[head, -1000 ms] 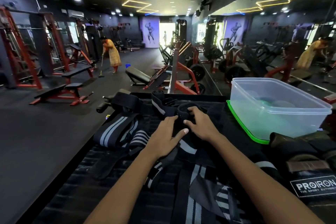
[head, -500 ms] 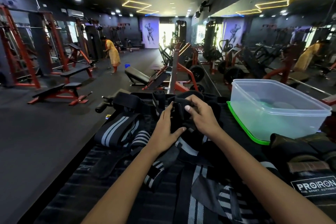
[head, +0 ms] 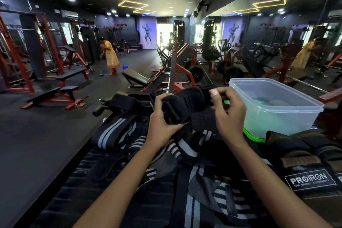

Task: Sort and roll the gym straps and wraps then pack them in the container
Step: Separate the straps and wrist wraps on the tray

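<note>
Striped wraps lie in a loose heap below and nearer than the grip, so lift the black padded strap free of them before rolling. Left hand is curled round the strap's near end, thumb over a stiff band; right hand pinches its far end between thumb and fingertips, and the strap arches between the two above the pile. To roll well, I judge, the left hand should pin the end firm while the right feeds the length in under even tension, edges lined up, so the coil does not cone or spring loose. Just right of and beyond the right hand stands the clear plastic container, open-topped on its green lid, close enough for a short drop.
</note>
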